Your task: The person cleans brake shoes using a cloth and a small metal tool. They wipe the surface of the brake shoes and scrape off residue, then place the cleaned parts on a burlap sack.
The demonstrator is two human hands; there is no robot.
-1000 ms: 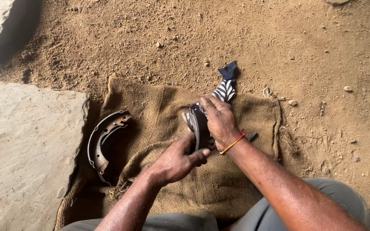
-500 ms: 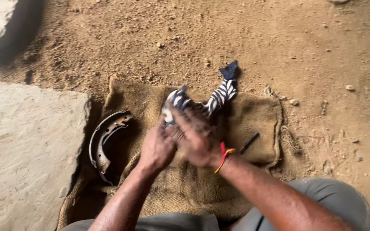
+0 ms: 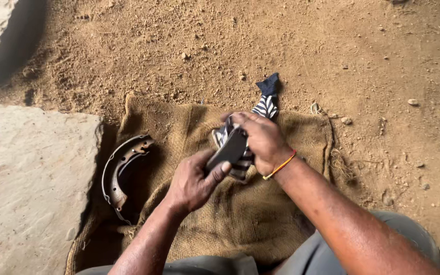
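Over the burlap sack (image 3: 189,127), left hand (image 3: 192,181) now gripping dark pad (image 3: 228,149), right hand (image 3: 260,138) pressing striped cloth (image 3: 266,107)

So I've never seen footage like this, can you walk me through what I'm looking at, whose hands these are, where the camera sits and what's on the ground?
There is no machine here. The picture comes from a camera worn on a person's head, looking down at their own two bare hands.

The person sits over a piece of brown burlap sacking spread on sandy dirt ground. The left hand grips the lower end of a dark curved part, which looks like a brake shoe. The right hand, with a red and yellow thread at the wrist, presses a blue and white striped cloth against that part.

To the left, on the edge of the sacking, lies a second curved, rusty brake shoe, untouched. Beside it is a pale stone slab. Small pebbles dot the dirt.
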